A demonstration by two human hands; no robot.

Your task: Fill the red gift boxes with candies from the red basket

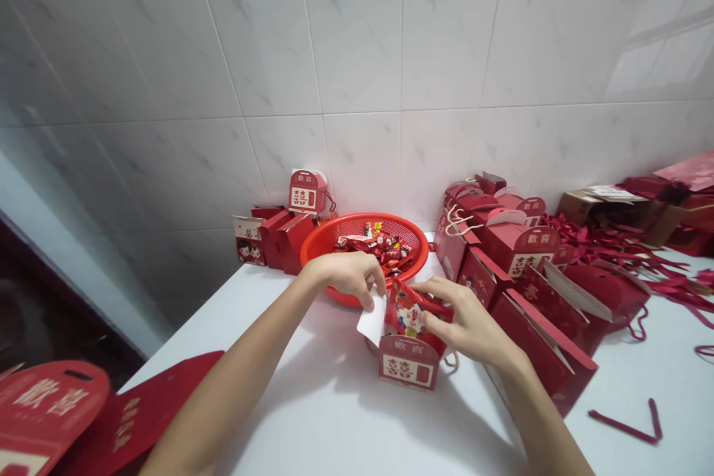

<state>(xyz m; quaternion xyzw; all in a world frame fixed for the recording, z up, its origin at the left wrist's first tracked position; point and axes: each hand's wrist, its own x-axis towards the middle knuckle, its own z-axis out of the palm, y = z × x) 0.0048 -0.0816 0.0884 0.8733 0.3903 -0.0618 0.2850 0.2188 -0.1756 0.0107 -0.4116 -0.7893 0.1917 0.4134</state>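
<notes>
A small red gift box with a double-happiness panel stands open-topped on the table in front of me. A shiny red packet with a colourful print sticks up out of it. My left hand is closed, pinching the box's white-lined side flap at the left. From the right, my right hand closes around the packet's side, thumb on its front and fingers over its upper edge. Part of the packet and the box's right side are hidden behind that hand. Twisted cord shows at the box's lower right.
Behind the box, a red plastic basket holds wrapped sweets. Red boxes crowd the right, with ribbons beyond. More boxes stand back left, and large red boxes lie near left. A tiled wall bounds the table.
</notes>
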